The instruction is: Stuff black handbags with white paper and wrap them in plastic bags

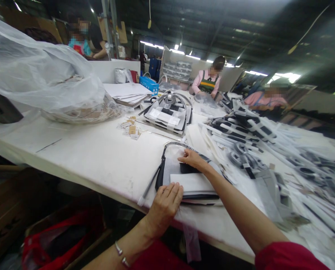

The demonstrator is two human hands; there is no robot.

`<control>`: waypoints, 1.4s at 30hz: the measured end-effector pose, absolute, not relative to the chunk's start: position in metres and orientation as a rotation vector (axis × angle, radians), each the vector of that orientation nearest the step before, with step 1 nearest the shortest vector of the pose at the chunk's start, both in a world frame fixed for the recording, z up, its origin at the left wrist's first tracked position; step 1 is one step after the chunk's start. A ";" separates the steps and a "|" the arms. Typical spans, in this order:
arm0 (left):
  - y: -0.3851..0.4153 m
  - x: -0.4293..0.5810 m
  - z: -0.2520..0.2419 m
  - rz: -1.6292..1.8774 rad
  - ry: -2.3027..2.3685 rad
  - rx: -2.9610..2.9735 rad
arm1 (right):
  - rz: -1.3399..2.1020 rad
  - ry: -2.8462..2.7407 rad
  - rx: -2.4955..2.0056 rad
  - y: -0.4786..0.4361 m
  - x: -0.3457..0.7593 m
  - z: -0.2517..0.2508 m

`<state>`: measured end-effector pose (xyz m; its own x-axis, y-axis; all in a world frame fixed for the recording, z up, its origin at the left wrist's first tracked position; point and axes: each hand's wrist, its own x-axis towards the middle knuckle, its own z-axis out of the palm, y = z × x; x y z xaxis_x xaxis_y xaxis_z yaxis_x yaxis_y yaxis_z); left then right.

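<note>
The handbag point(171, 167) is laid flat near the table point(99, 153) edge. The left hand point(164, 204) and right hand point(192, 159) are spread open upon it, with nothing gripped. It is judged light, soft and paper-slick; the firmer side edges are preferred for holding.

No legible text anywhere. Small tags point(131, 129) on the table point(99, 157) are too small and blurred to read.
</note>
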<state>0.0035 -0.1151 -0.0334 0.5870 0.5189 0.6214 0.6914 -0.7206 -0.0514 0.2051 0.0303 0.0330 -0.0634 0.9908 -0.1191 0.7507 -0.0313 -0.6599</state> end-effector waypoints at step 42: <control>-0.113 0.003 -0.031 -1.018 -0.992 -2.529 | 1.160 -1.398 -1.719 0.074 0.179 0.012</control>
